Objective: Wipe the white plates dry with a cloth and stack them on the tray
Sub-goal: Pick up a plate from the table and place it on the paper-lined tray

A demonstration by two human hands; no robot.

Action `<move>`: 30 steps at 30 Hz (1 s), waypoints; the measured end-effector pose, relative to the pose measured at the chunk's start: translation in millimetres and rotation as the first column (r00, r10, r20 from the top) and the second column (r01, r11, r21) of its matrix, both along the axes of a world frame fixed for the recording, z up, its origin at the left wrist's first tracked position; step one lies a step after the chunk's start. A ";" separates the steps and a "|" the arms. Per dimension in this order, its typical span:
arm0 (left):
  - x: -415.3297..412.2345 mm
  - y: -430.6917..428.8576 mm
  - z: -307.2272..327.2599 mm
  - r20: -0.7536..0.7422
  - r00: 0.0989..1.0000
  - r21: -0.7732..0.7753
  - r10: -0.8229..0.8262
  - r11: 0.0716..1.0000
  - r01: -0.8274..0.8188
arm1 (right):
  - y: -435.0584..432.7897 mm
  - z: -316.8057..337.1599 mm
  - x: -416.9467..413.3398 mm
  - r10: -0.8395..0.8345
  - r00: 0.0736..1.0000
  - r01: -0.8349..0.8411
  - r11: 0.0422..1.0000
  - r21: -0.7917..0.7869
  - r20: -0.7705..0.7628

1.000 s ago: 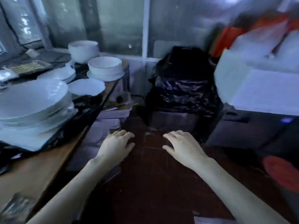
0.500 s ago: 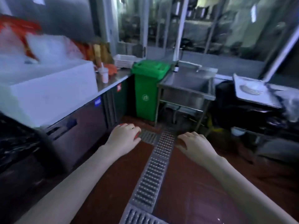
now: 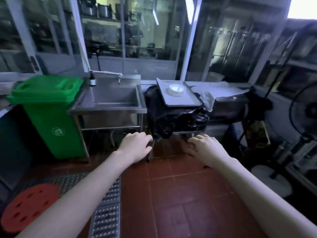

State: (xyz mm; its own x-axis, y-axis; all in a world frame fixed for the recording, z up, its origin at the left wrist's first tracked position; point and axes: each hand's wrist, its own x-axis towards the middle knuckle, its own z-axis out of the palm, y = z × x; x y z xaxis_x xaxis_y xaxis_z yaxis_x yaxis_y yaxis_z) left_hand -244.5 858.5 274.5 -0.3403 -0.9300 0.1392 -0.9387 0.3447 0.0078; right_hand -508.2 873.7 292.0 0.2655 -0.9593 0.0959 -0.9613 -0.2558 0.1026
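Ahead, white plates [image 3: 176,90] sit neatly stacked on a metal tray [image 3: 187,101].

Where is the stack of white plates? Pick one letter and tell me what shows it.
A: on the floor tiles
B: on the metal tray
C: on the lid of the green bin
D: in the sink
B: the stack of white plates stands on the metal tray, which lies to the right of the sink, well away from the green bin.
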 end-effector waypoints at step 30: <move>-254.1 -743.5 -63.9 -0.202 0.979 0.094 0.034 0.995 -0.016 | -729.5 -63.0 -221.1 -0.074 0.968 0.050 0.993 0.107 0.239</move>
State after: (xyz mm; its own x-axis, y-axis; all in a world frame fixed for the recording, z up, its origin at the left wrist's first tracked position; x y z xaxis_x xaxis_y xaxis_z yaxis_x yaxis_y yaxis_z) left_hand -498.6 115.0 210.6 -0.2903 -0.9497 0.1172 -0.9226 0.3103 0.2292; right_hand -729.4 144.2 229.0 0.1860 -0.9811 0.0536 -0.9685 -0.1922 -0.1582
